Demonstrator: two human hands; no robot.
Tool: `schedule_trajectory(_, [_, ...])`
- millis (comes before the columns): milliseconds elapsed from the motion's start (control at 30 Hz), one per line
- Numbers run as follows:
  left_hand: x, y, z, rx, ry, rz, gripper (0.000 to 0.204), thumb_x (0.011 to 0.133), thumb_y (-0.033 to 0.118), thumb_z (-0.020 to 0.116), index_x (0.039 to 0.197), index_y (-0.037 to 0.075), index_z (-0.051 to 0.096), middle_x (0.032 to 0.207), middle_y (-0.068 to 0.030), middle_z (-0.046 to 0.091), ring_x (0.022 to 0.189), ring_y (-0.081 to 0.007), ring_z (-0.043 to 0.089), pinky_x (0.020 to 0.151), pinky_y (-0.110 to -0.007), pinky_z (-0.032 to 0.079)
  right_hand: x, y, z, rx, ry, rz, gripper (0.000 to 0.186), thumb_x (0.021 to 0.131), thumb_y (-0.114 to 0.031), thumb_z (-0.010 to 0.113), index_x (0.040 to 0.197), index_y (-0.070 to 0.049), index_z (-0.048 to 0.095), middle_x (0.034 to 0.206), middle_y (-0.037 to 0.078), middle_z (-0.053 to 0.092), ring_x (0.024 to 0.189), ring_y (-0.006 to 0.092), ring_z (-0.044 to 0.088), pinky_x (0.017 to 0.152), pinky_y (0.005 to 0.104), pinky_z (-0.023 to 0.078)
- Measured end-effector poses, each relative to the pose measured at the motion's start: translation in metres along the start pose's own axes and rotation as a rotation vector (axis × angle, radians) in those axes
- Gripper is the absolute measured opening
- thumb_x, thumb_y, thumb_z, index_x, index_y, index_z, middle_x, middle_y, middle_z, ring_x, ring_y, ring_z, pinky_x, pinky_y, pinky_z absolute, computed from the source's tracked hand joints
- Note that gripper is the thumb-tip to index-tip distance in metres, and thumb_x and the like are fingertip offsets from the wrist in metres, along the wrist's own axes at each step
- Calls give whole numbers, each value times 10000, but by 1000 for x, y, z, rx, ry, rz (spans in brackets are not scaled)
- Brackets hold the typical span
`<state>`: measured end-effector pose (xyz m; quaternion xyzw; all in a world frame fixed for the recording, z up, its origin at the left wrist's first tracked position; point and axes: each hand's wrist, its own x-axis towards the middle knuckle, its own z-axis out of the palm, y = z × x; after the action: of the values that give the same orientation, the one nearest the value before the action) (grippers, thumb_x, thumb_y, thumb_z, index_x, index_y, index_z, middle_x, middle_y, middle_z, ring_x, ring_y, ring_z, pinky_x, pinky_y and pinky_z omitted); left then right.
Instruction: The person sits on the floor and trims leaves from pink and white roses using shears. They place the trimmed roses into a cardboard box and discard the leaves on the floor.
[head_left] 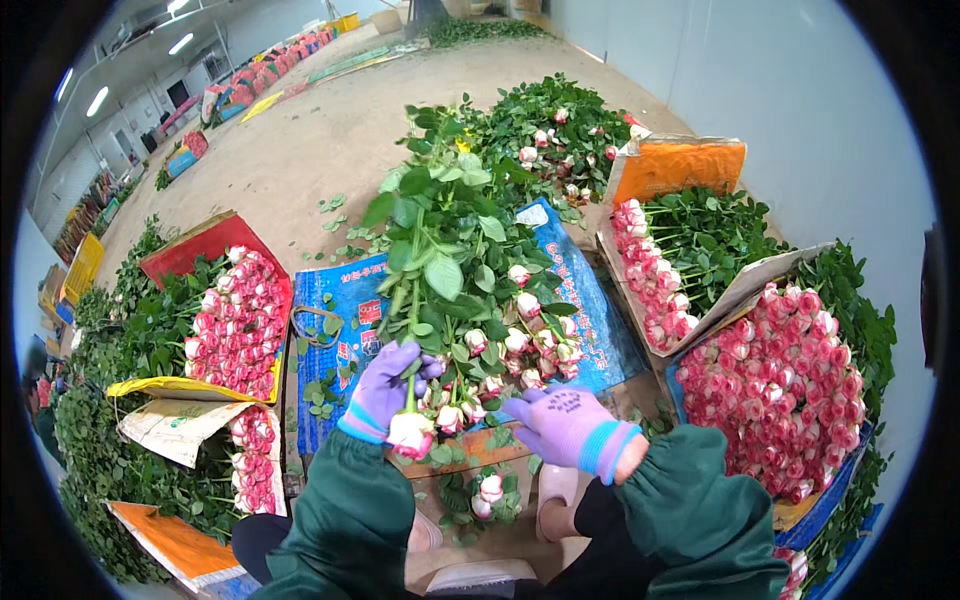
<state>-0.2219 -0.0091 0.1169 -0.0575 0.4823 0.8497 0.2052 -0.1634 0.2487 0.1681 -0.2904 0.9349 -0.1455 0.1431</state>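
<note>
In a purple glove with a blue cuff, my left hand [383, 393] is closed round the stem of a white-and-pink rose [410, 432]. That bloom points down toward me, and its leafy stem runs away over the pile. My right hand [563, 422], gloved alike, sits just right of the near blooms with its fingers stretched toward them; I see nothing in it. Between and beyond both hands lies a loose heap of roses [515, 340], blooms toward me and to the right. Under the heap is a blue printed sheet [590, 310] on a low bench.
Wrapped rose bundles stand at the left [240, 325] and right [770, 385], in red, yellow and orange sheets. Another heap of roses [565, 145] lies beyond the bench. Below it, a few fallen blooms [487, 495] rest by my feet. A white wall [790, 100] closes the right side.
</note>
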Motion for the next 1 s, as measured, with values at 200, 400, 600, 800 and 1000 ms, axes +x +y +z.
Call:
schedule_trajectory(200, [-35, 19, 23, 195, -83, 88, 252, 919, 265, 520, 915, 20, 579, 710, -59, 630, 513, -95, 571, 432, -210, 444, 29, -20, 6, -75, 101, 31, 269, 857, -286, 515, 1049, -101, 543, 923, 131, 597, 828, 326, 603, 696, 449, 473])
schedule_trajectory(400, [-65, 71, 56, 367, -50, 96, 316, 922, 328, 510, 817, 45, 604, 539, 20, 538, 392, -35, 421, 361, -163, 296, 38, -38, -10, 505, 358, 146, 334, 897, -335, 462, 1048, -68, 596, 925, 180, 632, 900, 341, 601, 778, 423, 472])
schedule_trajectory(600, [-64, 19, 61, 644, -201, 75, 312, 897, 330, 522, 870, 33, 615, 716, -34, 624, 489, -51, 513, 410, -180, 343, 57, -41, -23, 1149, 210, 216, 537, 888, -437, 519, 1032, 77, 581, 851, 84, 607, 791, 132, 529, 747, 269, 439])
schedule_trajectory(800, [-52, -34, 75, 508, -338, -168, 270, 902, 241, 523, 1062, 25, 538, 894, -50, 652, 636, -100, 616, 472, -202, 448, 65, -11, 22, 1011, 472, 452, 261, 788, -208, 641, 939, -1, 595, 838, 85, 639, 715, 181, 579, 679, 311, 464])
schedule_trajectory(1000, [29, -65, -37, 278, 380, -43, 271, 864, 120, 521, 1118, 31, 540, 926, -82, 644, 692, -175, 605, 587, -288, 485, 20, -11, -14, 1568, 608, 210, 171, 877, -35, 524, 1019, 36, 587, 849, 64, 642, 627, 147, 611, 582, 257, 491])
